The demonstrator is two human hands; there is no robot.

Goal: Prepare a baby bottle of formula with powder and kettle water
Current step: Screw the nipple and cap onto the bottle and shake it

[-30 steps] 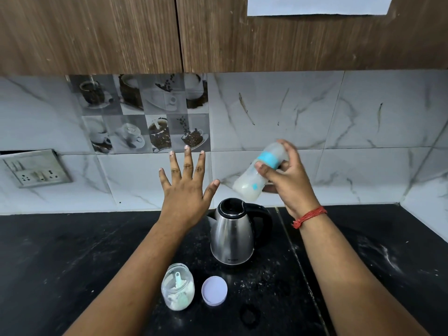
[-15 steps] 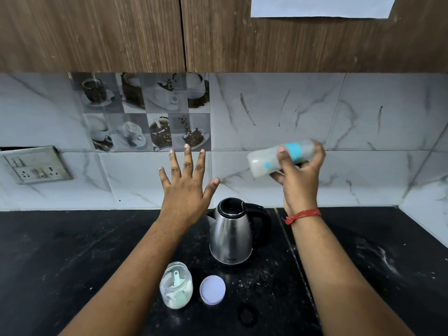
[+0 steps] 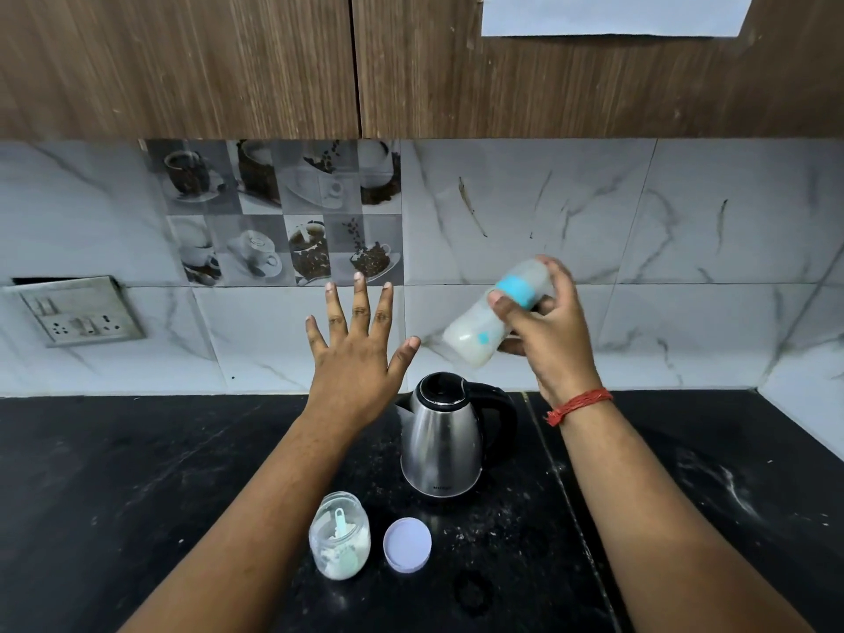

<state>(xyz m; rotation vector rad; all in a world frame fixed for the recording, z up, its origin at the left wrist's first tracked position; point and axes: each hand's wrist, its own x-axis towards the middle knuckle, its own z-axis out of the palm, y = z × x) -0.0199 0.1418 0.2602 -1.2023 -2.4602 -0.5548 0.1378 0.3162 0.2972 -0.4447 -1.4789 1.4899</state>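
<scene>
Milky white liquid fills the clear plastic baby bottle with the blue band (image 3: 495, 312), tilted in the air above the steel electric kettle (image 3: 442, 438); your right hand (image 3: 550, 333) curls its fingers round it. Your left hand (image 3: 354, 358) hovers, fingers spread, holding nothing. The kettle's small brand mark is unreadable. On the black desk (image 3: 137, 472), a clear glass jar (image 3: 339, 536) holds white powder and a scoop, its lilac lid (image 3: 407, 545) just beside.

The bottle (image 3: 491, 319) is motion-blurred; its nipple end is hidden behind the right hand (image 3: 545, 331), and its markings cannot be read. The paper (image 3: 612, 13) on the cabinet is cut off by the top edge. The scoop (image 3: 340, 525) in the jar (image 3: 339, 536) is partly buried in powder. The kettle (image 3: 440, 438) logo is too small to read.
</scene>
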